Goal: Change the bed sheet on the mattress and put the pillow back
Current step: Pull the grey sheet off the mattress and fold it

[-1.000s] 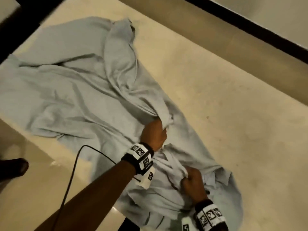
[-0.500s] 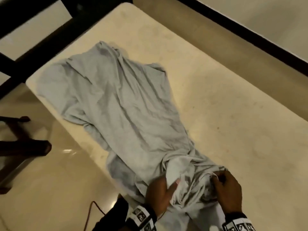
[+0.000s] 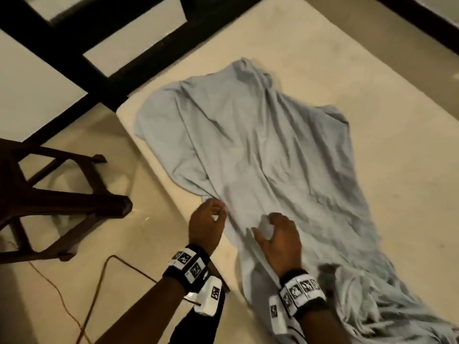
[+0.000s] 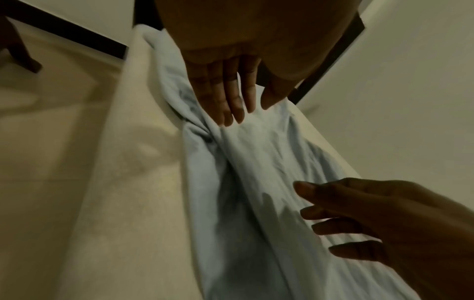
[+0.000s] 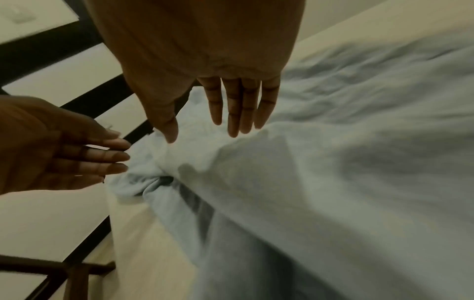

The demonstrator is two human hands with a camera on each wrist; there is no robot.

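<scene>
A pale grey-blue bed sheet [image 3: 268,155] lies crumpled in a long strip down the bare cream mattress [image 3: 397,170], its near end bunched at the lower right. My left hand [image 3: 218,211] hovers at the sheet's left edge by the mattress side. In the left wrist view the left hand [image 4: 246,113] has straight fingers whose tips just reach the cloth. My right hand [image 3: 264,224] is over the sheet's middle fold; in the right wrist view the right hand [image 5: 205,134] is spread and holds nothing. No pillow is in view.
A black bed frame [image 3: 139,63] runs round the mattress's far end. A dark wooden chair [image 3: 62,199] stands on the glossy floor to the left, with an orange cable [image 3: 99,281] trailing near my left arm. A wall edge [image 3: 422,18] borders the far side.
Both hands gripped the bunched sheet before; now they have let go and their fingers are straight. The sheet lies drawn out in a longer strip along the mattress.
</scene>
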